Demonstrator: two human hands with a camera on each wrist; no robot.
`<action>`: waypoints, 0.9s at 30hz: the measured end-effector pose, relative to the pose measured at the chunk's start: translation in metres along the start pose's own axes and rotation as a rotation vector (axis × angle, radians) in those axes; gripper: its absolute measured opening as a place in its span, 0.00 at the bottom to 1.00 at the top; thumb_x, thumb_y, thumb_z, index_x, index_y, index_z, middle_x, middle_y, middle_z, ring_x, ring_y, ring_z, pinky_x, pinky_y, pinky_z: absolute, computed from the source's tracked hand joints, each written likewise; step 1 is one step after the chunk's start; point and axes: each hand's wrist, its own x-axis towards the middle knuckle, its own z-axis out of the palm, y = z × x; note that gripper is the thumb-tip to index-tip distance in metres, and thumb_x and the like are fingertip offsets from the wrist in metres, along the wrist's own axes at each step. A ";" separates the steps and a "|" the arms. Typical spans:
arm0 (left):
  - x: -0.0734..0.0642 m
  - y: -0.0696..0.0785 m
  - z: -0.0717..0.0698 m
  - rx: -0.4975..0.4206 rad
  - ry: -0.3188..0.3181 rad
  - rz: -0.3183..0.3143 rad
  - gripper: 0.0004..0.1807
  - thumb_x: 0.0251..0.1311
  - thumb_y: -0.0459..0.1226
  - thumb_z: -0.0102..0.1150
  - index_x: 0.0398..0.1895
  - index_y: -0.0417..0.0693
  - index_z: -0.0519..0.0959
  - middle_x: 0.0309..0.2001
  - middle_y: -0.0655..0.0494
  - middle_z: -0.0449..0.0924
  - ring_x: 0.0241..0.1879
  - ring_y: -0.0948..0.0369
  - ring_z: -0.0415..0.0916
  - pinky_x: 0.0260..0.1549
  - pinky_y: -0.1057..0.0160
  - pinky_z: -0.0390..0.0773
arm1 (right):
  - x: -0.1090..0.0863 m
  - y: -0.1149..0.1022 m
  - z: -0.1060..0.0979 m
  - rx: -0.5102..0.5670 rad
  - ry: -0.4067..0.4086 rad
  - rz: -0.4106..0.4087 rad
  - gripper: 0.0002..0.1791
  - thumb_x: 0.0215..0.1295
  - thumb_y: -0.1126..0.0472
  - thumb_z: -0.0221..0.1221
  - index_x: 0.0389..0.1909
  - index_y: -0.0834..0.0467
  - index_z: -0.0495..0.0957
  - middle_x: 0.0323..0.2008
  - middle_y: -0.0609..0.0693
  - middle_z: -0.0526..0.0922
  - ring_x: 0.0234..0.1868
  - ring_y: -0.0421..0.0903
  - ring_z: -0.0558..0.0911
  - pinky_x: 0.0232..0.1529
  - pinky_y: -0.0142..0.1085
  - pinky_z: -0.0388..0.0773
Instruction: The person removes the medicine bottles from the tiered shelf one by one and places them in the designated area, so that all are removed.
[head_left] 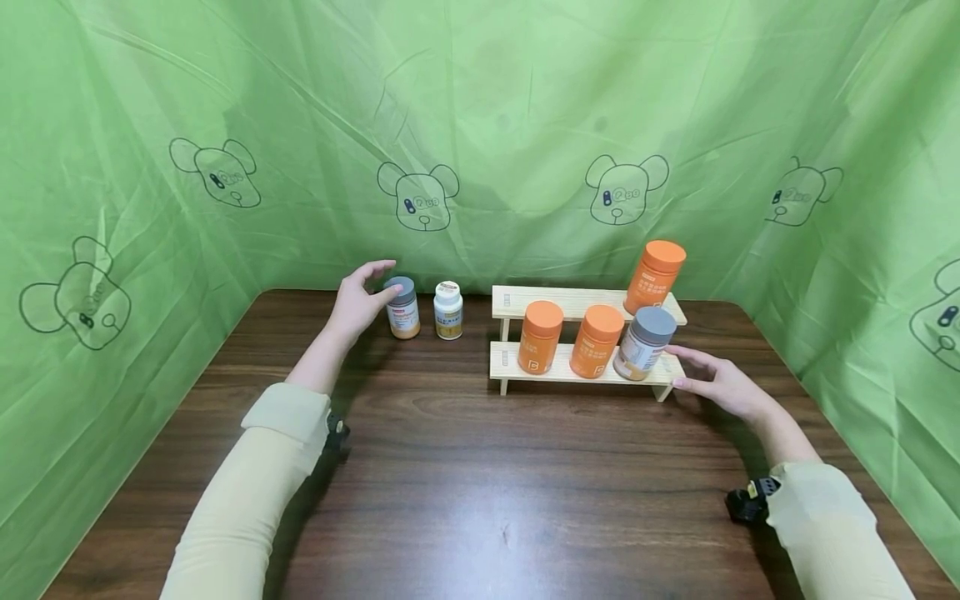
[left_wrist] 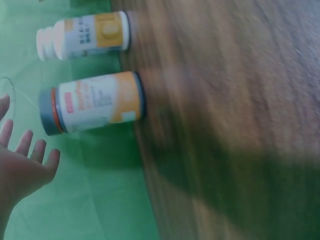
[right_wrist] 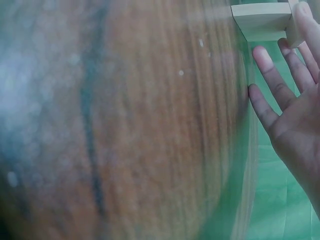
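Left hand (head_left: 358,304): we see fingers spread, empty, at grey-lidded bottle's (head_left: 406,318) nine o'clock.
Right hand (head_left: 727,390): fingers loosely straight at wooden shelf's (head_left: 581,308) three-o'clock end; contact we can't tell.

L hand (left_wrist: 25,172) partly cut off at left edge of L wrist view, fingers spread, near grey-capped btl (left_wrist: 97,102) w/ white & orange label, visible gap btwn. Smaller white btl (left_wrist: 92,36) w/ yellow-orange pic on label just beside it. Both stand on brown wood tbl (left_wrist: 225,90), seen sideways; green cloth (left_wrist: 100,195) behind. Dark shadow (left_wrist: 225,180) on tbl, lower rt.
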 end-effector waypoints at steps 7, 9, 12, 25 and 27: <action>0.000 0.022 0.003 -0.004 -0.026 -0.019 0.27 0.58 0.39 0.64 0.62 0.48 0.72 0.64 0.49 0.69 0.65 0.54 0.62 0.62 0.50 0.63 | 0.001 0.000 0.000 0.012 0.006 0.004 0.32 0.64 0.55 0.60 0.69 0.49 0.63 0.67 0.61 0.64 0.66 0.61 0.60 0.61 0.61 0.57; -0.001 0.030 0.003 0.008 -0.036 -0.031 0.27 0.58 0.40 0.64 0.62 0.49 0.72 0.64 0.49 0.69 0.65 0.55 0.62 0.63 0.51 0.63 | 0.001 -0.001 0.000 0.013 0.004 0.001 0.32 0.64 0.55 0.60 0.69 0.49 0.62 0.67 0.61 0.63 0.67 0.62 0.59 0.61 0.62 0.56; -0.002 0.043 0.004 0.032 -0.056 -0.039 0.27 0.59 0.42 0.63 0.62 0.50 0.71 0.65 0.50 0.68 0.66 0.55 0.61 0.63 0.51 0.62 | 0.001 0.000 0.000 0.015 0.003 0.003 0.33 0.64 0.55 0.60 0.69 0.50 0.62 0.67 0.62 0.63 0.67 0.63 0.58 0.61 0.63 0.55; -0.003 0.087 0.006 0.003 -0.132 -0.014 0.28 0.58 0.45 0.63 0.63 0.56 0.70 0.66 0.57 0.67 0.66 0.57 0.61 0.65 0.53 0.60 | 0.001 0.000 0.000 0.013 -0.001 0.006 0.33 0.64 0.54 0.60 0.69 0.49 0.62 0.68 0.62 0.61 0.68 0.65 0.56 0.62 0.65 0.52; -0.004 0.094 0.008 -0.009 -0.143 -0.008 0.28 0.58 0.45 0.63 0.63 0.56 0.70 0.66 0.58 0.67 0.66 0.58 0.61 0.65 0.53 0.60 | 0.001 -0.001 0.000 0.008 -0.002 0.007 0.33 0.64 0.54 0.60 0.69 0.49 0.62 0.68 0.63 0.61 0.67 0.65 0.56 0.61 0.65 0.53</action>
